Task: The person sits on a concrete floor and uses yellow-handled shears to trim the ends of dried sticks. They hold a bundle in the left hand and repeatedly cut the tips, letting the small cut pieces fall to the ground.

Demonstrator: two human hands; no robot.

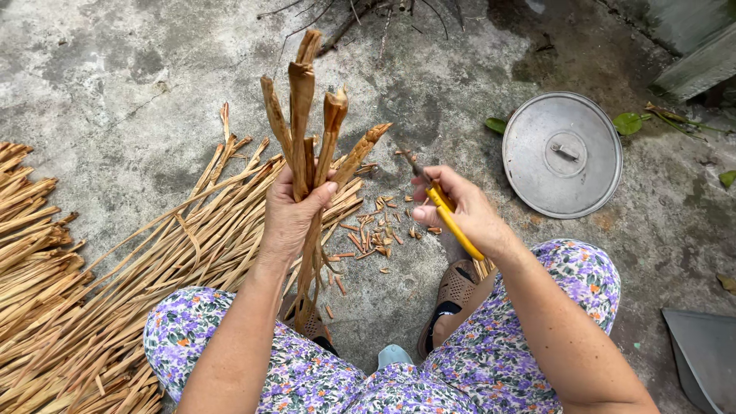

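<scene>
L hand has its fingers wrapped tight round a bundle of dry stalks, held upright at centre; approx 5 tips stick up, fibrous, tan-brown, ragged at the ends, w/ long strands hanging down between the knees. R hand is closed on a yellow-handled cutter, blade end pointing far-left toward the bundle, not touching it. Small cut chips, brown and splintery, lie scattered on the floor between the hands. Big pile of split strips, pale straw colour, long and flat, fills the left side. Concrete floor is grey, rough, stained; outdoors by the look. 1 round metal lid, dull grey, flat handle at centre, lies far right. Green leaves just beyond it. Grey flat sheet at near right. 2 brown sandals, floral purple trousers.
</scene>
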